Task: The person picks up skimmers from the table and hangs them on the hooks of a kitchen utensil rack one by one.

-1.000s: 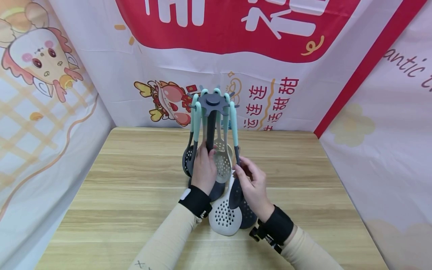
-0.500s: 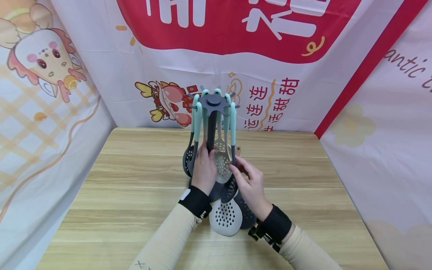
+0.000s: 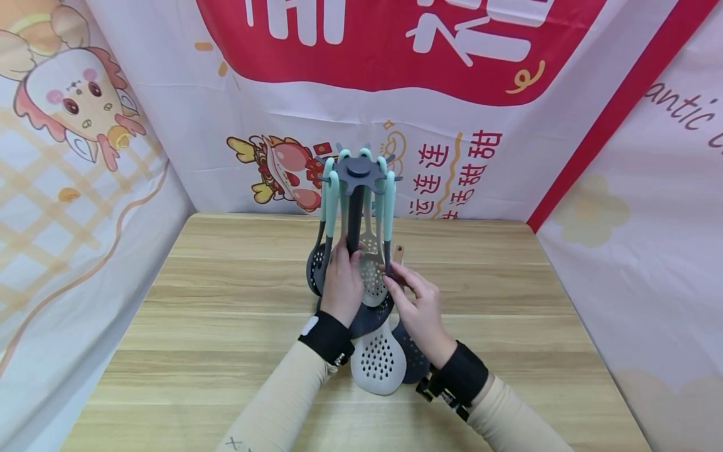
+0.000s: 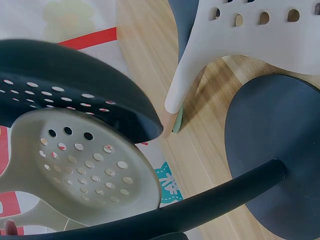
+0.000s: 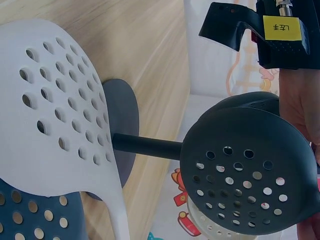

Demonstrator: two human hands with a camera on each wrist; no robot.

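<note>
A dark utensil rack (image 3: 359,171) stands upright on the table, utensils with turquoise handles hanging round its top. My left hand (image 3: 342,282) grips its pole, seen in the left wrist view above the round base (image 4: 270,150). On the right side hangs a dark skimmer (image 5: 240,175) with a perforated bowl. My right hand (image 3: 417,304) pinches the lower part of its handle. Beside that bowl hangs a pale skimmer (image 4: 95,160). More dark utensils (image 3: 316,270) hang to the left of the pole, partly behind my left hand.
In front of the rack, a white slotted turner (image 3: 378,364) and a dark slotted turner (image 3: 413,358) lie on the wooden table (image 3: 226,351). A light wooden handle end (image 3: 399,252) shows behind my right hand. Printed cloth (image 3: 316,100) hangs behind the table.
My right hand has shifted slightly left with the dark skimmer's handle. The skimmer hangs straighter, its bowl having swung left toward the pole. The left hand stays on the pole.
</note>
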